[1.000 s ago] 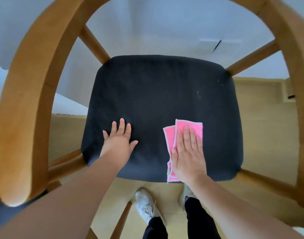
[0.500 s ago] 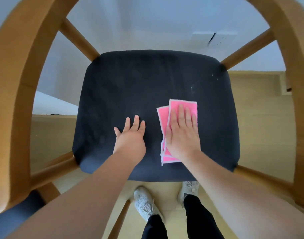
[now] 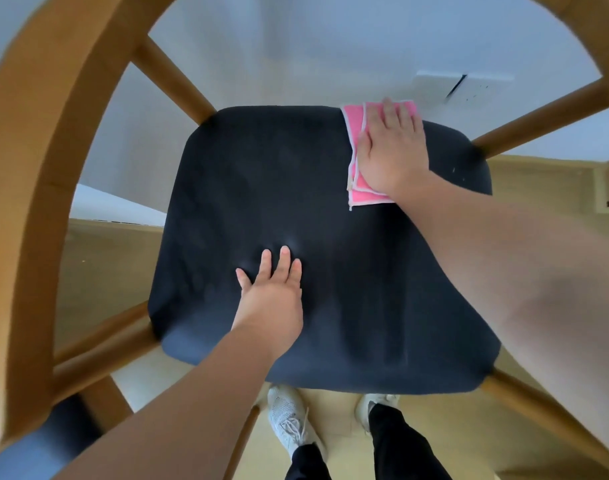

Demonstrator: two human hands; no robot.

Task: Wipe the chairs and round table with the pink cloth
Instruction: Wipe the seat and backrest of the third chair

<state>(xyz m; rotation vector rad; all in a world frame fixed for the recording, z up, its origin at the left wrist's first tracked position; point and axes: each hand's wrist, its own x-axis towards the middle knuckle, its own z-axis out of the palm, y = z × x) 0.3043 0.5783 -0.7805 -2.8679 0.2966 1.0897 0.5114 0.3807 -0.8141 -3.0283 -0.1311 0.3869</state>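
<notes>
Pressing flat right hand [image 3: 391,150] on pink cloth [image 3: 360,194], seat's [image 3: 296,188] far edge, left hand [image 3: 273,299] flat, empty

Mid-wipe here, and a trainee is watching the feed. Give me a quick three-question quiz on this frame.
1. Multiple choice: where on the dark seat does the pink cloth lie? A) near-left corner B) far edge, right side C) on the floor
2. True or false: the left hand holds the cloth.
3. Fill in (flat/curled): the right hand presses the cloth with ____ fingers.

Key: 1 B. 2 False, it rests bare on the seat. 3 flat.
</notes>
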